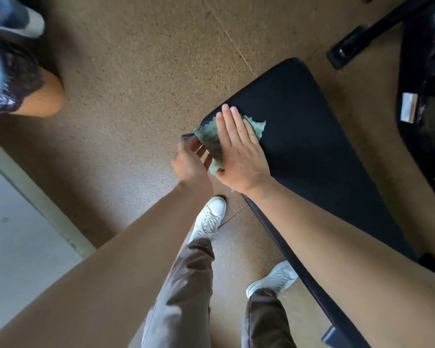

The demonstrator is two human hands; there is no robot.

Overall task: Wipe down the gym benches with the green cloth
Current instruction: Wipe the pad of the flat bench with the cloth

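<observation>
Both forearms reach forward above two white shoes (209,219) standing on the speckled brown floor (136,84). Right hand (239,154) lies flat, fingers extended, pressing the green cloth (209,139) onto the near corner of the black bench pad (299,136). Left hand (191,164) sits just beside it, fingers loosely curled, pinching the cloth's edge at the pad's corner. Beyond the pad, a black frame (349,43) rests on the floor.
</observation>
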